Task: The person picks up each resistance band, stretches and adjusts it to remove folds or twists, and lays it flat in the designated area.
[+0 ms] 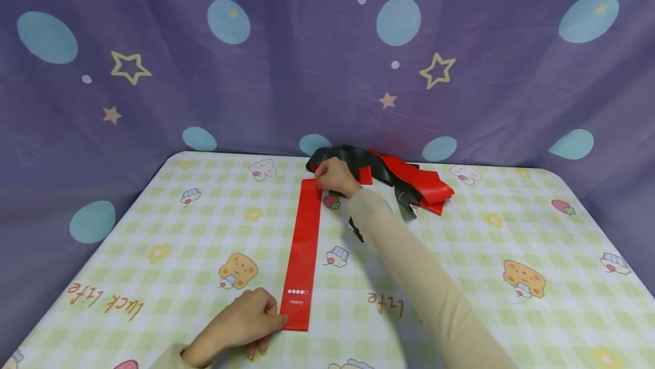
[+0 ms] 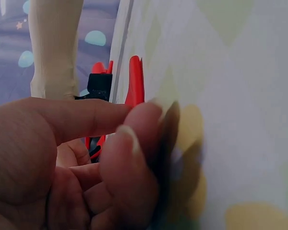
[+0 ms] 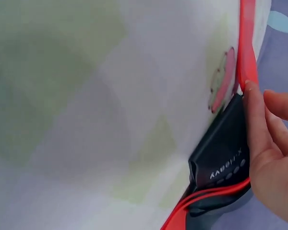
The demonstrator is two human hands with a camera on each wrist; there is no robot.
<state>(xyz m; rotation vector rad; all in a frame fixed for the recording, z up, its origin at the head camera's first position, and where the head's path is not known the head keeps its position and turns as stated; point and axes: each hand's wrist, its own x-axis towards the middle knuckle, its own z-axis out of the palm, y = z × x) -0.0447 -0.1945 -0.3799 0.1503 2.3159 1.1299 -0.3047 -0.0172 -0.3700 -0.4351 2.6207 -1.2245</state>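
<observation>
A red resistance band (image 1: 305, 249), printed "Heavy" near its close end, lies as a long flat strip running away across the table. My left hand (image 1: 245, 318) pinches its near left corner, fingers bent. In the left wrist view the red band (image 2: 136, 81) shows just past the index finger. At the far end, my right hand (image 1: 338, 175) grips the band's right corner. The right wrist view has those fingertips on the red band (image 3: 248, 52), close beside a folded black band (image 3: 225, 148) marked "X-Heavy".
Behind and right of my right hand lie loosely heaped black bands (image 1: 358, 158) and red bands (image 1: 425, 181). A small black piece (image 1: 356, 229) shows beside the right sleeve (image 1: 414, 266). The checked tablecloth (image 1: 194, 244) reaches back to a purple curtain (image 1: 286, 85).
</observation>
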